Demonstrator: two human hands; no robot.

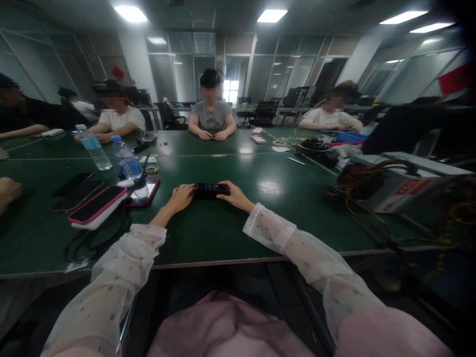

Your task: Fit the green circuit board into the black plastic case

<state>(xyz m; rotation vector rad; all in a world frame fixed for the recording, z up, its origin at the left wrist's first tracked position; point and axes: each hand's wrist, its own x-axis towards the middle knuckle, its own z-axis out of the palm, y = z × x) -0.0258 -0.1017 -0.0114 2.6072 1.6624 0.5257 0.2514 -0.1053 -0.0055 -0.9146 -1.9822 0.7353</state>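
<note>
1. Pink garment (223, 327), foreground, with two sheer dotted sleeves (119, 267) reaching over the near edge of the green counter (215, 233).
2. Black handheld device (208, 190), lying crosswise between the hands, on or just above the counter; whether its underside touches cannot be told.
3. Right hand (233, 194), thumb and fingers closed about the device's right end.
4. Left hand (182, 197), fingers against the left end — how firmly it grips cannot be told, as the thumb is partly hidden.
5. Left-side group: a pink-rimmed device (98, 204), a red-cased phone (148, 191) with a lit screen, two dark phones and a black cord (126, 220) beside the left sleeve.
6. Behind these, two water bottles (127, 161); on the right, a metal computer housing (401, 186) with trailing wires (366, 220).
7. Across the counter, a seated person (211, 116) in a grey shirt.
8. Likely hazards: uneven finger pressure could tip the device or let one end slip. A leftward sweep of the arm might snag the loose cord on the gauzy sleeve — dragging neighbouring phones — while a knocked bottle could roll among them.
</note>
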